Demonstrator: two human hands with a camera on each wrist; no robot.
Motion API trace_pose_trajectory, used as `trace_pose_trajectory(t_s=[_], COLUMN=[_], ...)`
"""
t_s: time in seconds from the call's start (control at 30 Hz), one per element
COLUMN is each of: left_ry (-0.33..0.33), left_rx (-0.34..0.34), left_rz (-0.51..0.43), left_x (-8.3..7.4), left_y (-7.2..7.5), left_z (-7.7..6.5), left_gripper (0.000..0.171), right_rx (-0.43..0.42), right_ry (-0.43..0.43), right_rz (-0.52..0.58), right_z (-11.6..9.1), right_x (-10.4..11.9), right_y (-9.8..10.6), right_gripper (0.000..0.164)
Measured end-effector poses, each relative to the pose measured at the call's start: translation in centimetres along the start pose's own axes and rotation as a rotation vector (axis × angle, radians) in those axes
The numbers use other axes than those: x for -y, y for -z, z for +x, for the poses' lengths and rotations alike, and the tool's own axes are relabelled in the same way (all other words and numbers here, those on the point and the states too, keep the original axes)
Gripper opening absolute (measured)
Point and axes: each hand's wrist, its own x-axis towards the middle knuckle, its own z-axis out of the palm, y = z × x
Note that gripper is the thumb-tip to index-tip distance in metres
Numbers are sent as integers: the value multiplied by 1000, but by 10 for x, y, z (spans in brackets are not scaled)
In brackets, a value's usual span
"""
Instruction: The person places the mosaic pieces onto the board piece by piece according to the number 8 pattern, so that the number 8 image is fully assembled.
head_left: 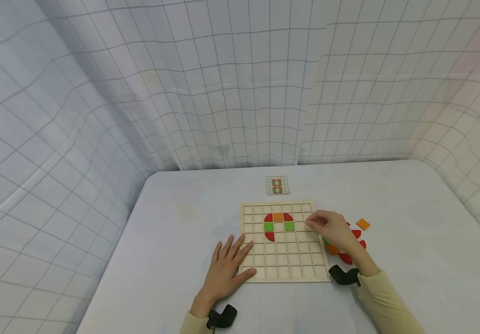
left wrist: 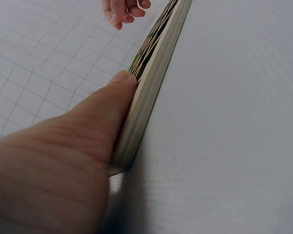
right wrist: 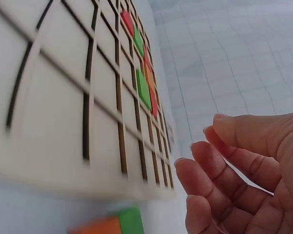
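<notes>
A wooden grid board [head_left: 300,250] lies on the white table. Near its top, red rounded pieces [head_left: 269,236], green squares [head_left: 289,226] and an orange square [head_left: 278,217] sit in cells, two red ones flanking the orange. My left hand [head_left: 225,269] rests spread at the board's left edge, its thumb [left wrist: 110,100] touching the near-left corner. Over the right edge hovers my right hand [head_left: 333,228]. In the right wrist view its fingers [right wrist: 224,170] are loosely bent, the thumb close to the index fingertip, and no piece shows between them.
Right of the board lie loose pieces, partly hidden by my right hand: red ones [head_left: 346,259], an orange square [head_left: 363,224], another orange one [head_left: 333,250] and a green one [right wrist: 131,222]. A small pattern card [head_left: 278,185] lies beyond the board. Grid-patterned curtains [head_left: 240,93] surround the table.
</notes>
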Motion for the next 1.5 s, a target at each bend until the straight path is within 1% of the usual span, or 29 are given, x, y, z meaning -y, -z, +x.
trace_pose_trajectory(t_s=[0.17, 0.3, 0.37, 0.5, 0.77, 1.0, 1.23, 1.37, 1.5], left_ry=[-7, -3, 1, 10, 16, -1, -7, -6, -8], left_rx=[-3, 5, 11, 24, 17, 2, -4, 0, -5], left_rz=[0, 4, 9, 14, 13, 5, 15, 16, 17], left_x=[0, 1, 1, 1, 1, 1, 1, 1, 1], left_y=[0, 0, 0, 0, 0, -1, -1, -1, 0], left_z=[2, 2, 1, -2, -5, -5, -4, -4, -3], left_gripper=[67, 67, 66, 66, 66, 65, 65, 65, 65], right_rx=[-11, -20, -29, -37, -73, -82, -98, -136, -190], right_ry=[-67, -110, -110, -107, -95, -119, -101, -85, -84], right_rz=[-45, -108, -156, -210, -255, -267, -255, -235, -178], right_z=[-13, -24, -29, -36, -41, -40, -39, -41, -40], right_x=[-16, -24, -28, -36, -40, -40, -42, -41, -38], right_y=[25, 36, 37, 37, 32, 31, 30, 31, 32], right_gripper=[15, 16, 17, 21, 24, 24, 22, 20, 15])
